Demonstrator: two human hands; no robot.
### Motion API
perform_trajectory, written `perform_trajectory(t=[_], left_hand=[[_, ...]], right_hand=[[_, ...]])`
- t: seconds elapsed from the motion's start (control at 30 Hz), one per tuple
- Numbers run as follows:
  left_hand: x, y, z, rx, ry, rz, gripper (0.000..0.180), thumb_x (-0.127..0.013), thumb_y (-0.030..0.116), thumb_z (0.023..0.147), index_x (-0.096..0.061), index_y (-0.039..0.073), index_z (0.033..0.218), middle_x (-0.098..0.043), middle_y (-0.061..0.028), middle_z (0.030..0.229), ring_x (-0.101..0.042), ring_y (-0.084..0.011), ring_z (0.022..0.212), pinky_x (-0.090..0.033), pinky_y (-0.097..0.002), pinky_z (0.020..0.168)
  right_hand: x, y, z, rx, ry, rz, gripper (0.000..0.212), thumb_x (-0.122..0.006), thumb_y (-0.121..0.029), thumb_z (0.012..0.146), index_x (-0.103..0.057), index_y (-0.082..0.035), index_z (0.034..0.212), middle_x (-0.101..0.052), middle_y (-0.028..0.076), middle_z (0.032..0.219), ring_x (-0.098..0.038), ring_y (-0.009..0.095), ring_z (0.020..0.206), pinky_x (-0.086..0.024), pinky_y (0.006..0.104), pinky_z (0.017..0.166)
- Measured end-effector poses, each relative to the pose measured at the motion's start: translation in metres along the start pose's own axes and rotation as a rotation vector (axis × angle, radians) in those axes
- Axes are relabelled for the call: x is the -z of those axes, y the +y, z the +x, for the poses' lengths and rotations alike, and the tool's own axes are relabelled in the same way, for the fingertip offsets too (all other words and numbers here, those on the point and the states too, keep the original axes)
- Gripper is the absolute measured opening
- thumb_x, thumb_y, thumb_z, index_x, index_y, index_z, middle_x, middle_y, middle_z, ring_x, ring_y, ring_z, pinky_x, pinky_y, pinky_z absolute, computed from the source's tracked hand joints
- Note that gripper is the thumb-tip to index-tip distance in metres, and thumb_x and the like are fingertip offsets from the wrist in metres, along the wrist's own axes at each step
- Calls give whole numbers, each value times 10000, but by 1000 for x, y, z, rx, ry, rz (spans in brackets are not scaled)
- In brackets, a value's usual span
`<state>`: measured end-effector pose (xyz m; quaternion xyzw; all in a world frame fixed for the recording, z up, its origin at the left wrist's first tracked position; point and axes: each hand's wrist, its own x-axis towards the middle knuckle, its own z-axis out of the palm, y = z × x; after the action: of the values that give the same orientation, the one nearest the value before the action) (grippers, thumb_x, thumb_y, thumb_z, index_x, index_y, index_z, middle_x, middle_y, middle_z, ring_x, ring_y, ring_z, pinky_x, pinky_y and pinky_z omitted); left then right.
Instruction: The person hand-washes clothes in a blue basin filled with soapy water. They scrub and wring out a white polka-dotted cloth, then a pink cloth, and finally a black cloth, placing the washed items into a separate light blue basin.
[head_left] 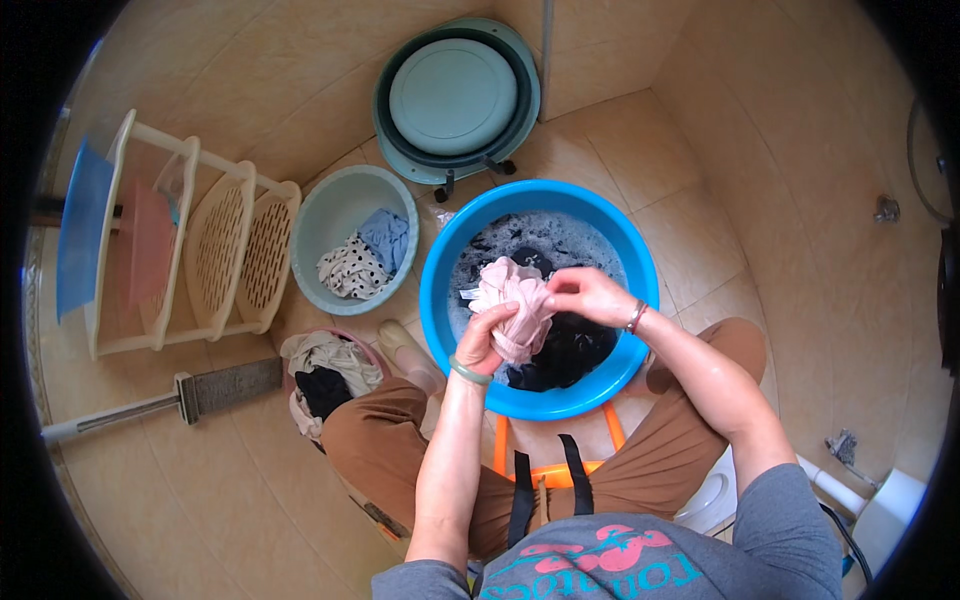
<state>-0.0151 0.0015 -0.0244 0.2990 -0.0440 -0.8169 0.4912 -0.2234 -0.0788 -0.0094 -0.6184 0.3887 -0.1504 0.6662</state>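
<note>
Both my hands are on a bunched pink cloth garment (518, 318), held above a large blue basin (437, 305). My left hand (484, 338), with a pale green bangle at its wrist, grips the garment's lower left side, fingers wrapped round it. At the garment's right edge my right hand (590, 297) pinches the fabric, thumb and fingers together. A white tag shows at the garment's left. Below it, soapy water with foam fills the basin, and dark clothes (570, 350) lie in it. The garment's kind is hidden by the folds.
Left of the blue basin stands a pale green basin (305, 250) with a spotted cloth (352, 268) and a blue cloth (385, 238). A pink basin (368, 345) holds more clothes. A cream shelf rack (220, 255) and a flat mop (235, 388) lie farther left. Folded basins (452, 97) lean behind.
</note>
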Motion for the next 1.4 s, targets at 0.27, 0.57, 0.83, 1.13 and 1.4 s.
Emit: perform_trajectory(t=[0.27,0.57,0.83,1.13,1.4], left_hand=[[19,9,3,-165,171,562,537,-535,19,792,-475,10,1325,-550,-96,1291,-545,-213,1176,-429,-347,1008],[13,17,3,-233,316,577,479,-548,91,810,-518,-42,1270,-601,-106,1232,-595,-212,1099,-445,-336,969],[-21,14,-1,-208,91,250,446,-532,123,870,-485,-16,1292,-625,-97,1125,-628,-187,997,-502,-300,876],[-34,17,-8,-50,-46,-131,283,-494,161,943,-533,2,1174,-643,-122,998,-647,-227,913,-535,-344,794],[-42,8,-12,-76,-88,-315,382,-512,271,973,-461,23,1260,-606,-131,1118,-628,-213,841,-500,-297,557]], right_hand=[[22,-2,7,-33,456,164,230,-664,-267,892,-597,-49,858,-599,-11,771,-527,68,717,-435,224,628],[37,-8,10,84,775,-64,190,-713,-179,840,-610,-22,818,-589,18,726,-526,97,665,-453,255,615],[12,-3,3,114,430,-452,184,-708,-202,799,-654,-34,852,-647,128,842,-633,264,788,-501,368,719],[-3,3,2,-28,211,-197,151,-649,-171,844,-683,-41,912,-698,97,868,-664,166,811,-521,315,750],[-27,1,0,-105,-18,-164,342,-541,-311,948,-637,-24,1107,-690,137,963,-655,188,852,-514,314,781]])
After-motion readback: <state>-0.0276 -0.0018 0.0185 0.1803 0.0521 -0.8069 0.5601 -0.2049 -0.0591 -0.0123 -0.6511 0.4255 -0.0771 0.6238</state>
